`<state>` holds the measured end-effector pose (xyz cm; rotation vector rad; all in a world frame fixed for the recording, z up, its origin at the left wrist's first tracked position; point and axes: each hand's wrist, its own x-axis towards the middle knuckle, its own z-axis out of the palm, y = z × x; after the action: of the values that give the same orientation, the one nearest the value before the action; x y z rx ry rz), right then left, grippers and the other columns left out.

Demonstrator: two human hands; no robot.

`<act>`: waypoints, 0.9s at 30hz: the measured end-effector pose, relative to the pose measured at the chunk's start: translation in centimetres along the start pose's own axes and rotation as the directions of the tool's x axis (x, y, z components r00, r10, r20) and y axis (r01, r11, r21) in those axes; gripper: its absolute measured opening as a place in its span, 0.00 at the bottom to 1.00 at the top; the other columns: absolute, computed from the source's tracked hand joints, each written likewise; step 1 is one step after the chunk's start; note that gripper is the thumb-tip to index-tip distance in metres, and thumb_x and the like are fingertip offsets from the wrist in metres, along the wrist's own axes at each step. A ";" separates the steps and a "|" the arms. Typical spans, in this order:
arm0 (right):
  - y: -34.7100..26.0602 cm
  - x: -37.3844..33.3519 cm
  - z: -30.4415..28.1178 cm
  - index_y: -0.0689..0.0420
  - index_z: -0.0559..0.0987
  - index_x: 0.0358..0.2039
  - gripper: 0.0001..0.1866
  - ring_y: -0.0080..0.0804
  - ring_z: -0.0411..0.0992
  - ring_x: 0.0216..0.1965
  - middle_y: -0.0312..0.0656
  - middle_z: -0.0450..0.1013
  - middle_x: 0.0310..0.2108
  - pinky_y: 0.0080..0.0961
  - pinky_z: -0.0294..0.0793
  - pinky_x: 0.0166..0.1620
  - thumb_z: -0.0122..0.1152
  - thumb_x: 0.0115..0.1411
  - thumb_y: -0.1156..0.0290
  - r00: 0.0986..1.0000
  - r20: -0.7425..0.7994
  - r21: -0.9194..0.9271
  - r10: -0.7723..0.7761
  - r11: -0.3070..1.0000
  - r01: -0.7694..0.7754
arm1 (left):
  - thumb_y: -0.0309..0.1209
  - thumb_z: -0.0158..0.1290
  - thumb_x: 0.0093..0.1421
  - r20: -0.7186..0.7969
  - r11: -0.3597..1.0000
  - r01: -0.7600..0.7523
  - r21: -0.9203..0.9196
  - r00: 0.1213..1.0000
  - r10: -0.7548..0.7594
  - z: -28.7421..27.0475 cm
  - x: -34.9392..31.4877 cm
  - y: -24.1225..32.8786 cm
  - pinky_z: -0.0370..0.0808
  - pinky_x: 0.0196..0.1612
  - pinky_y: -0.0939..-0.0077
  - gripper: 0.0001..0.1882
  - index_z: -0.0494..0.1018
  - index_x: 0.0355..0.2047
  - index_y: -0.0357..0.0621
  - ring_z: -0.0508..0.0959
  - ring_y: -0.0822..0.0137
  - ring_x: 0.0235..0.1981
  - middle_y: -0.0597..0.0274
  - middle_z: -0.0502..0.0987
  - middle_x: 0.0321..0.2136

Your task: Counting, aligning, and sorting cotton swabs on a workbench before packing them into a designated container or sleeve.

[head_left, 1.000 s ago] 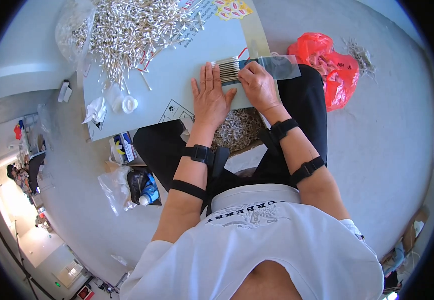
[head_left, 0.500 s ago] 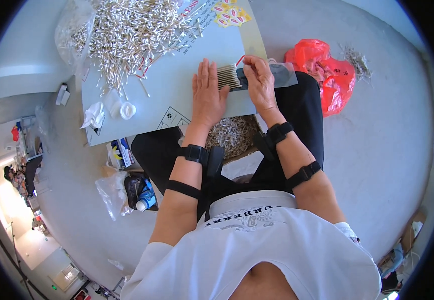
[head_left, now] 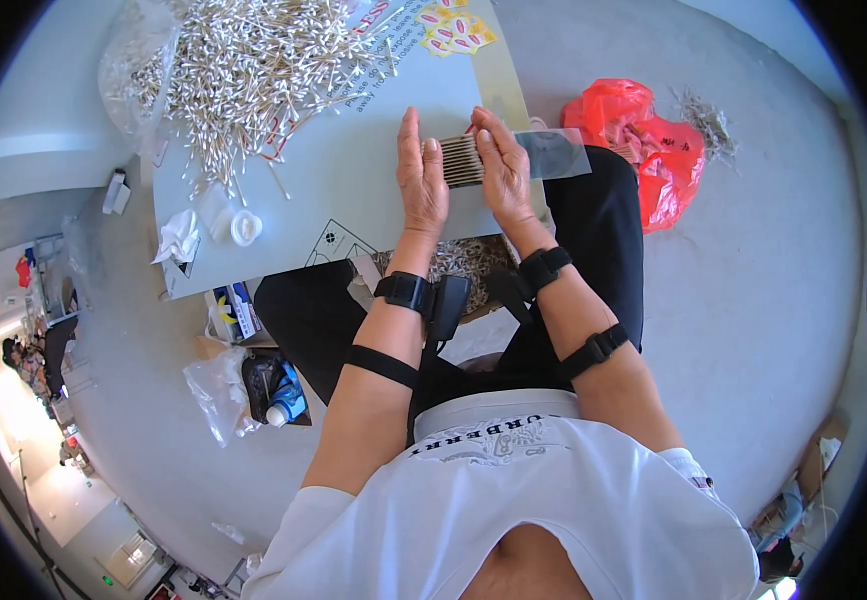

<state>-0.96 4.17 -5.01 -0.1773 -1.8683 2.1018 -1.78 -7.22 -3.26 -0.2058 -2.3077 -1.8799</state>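
Note:
A neat row of cotton swabs (head_left: 463,161) lies side by side on the table, between my two hands. My left hand (head_left: 422,185) stands on edge at the swabs' left ends, fingers stretched out and thumb up. At their right ends, my right hand (head_left: 504,170) faces it in the same way, its fingers straight. A short bit of red strip (head_left: 471,129) shows by the right fingertips. Under the right hand a clear plastic sleeve (head_left: 560,153) sticks out past the table's right edge.
A big heap of loose cotton swabs (head_left: 254,75) covers the table's far left, beside a clear bag (head_left: 139,65). Nearer are a white round tub (head_left: 246,228) and crumpled tissue (head_left: 178,238). A box of swabs (head_left: 469,262) sits below the table edge; a red bag (head_left: 644,150) lies on the floor, right.
My left hand has turned from lying flat to standing on edge at the swabs' ends. My right hand has straightened from a pinch near the red strip and now presses the other ends.

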 end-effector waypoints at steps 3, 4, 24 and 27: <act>-2.9 0.5 -1.9 0.62 0.72 0.52 0.18 0.42 0.70 0.52 0.49 0.67 0.56 0.30 0.69 0.54 0.54 0.60 0.76 0.982 0.183 -0.299 -0.046 0.949 0.100 | 0.42 0.45 0.66 0.074 0.966 -0.152 0.210 0.987 0.140 -1.4 -0.2 0.3 0.50 0.67 0.59 0.32 0.52 0.65 0.38 0.54 0.50 0.66 0.45 0.53 0.65; -3.5 0.8 -3.0 0.58 0.72 0.53 0.23 0.42 0.65 0.58 0.46 0.65 0.59 0.34 0.65 0.59 0.59 0.56 0.74 0.953 0.300 -0.435 -0.052 0.881 0.185 | 0.42 0.45 0.66 0.077 0.966 -0.152 0.207 0.987 0.139 -1.6 -0.4 0.7 0.50 0.67 0.59 0.32 0.52 0.65 0.38 0.54 0.50 0.66 0.45 0.53 0.65; -5.0 -0.1 -5.2 0.58 0.78 0.33 0.07 0.46 0.74 0.36 0.48 0.74 0.35 0.39 0.75 0.38 0.60 0.53 0.72 0.920 0.130 -0.689 -0.369 0.634 0.352 | 0.49 0.46 0.63 0.448 0.508 -0.377 0.775 0.894 -0.021 -2.4 -2.8 1.0 0.42 0.68 0.51 0.38 0.49 0.67 0.46 0.46 0.60 0.70 0.56 0.47 0.68; -5.5 0.7 -6.0 0.60 0.77 0.27 0.03 0.47 0.73 0.33 0.45 0.75 0.28 0.36 0.74 0.38 0.60 0.52 0.75 0.944 0.303 -0.811 -0.130 0.486 0.327 | 0.50 0.45 0.63 0.442 0.524 -0.387 0.759 0.897 0.021 -2.3 -3.1 0.8 0.42 0.68 0.51 0.38 0.47 0.67 0.46 0.46 0.59 0.70 0.56 0.47 0.68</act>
<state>1.07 10.55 -0.37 0.0844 -2.7295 0.8523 1.46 -9.33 -2.68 -0.7260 -2.9684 -0.4545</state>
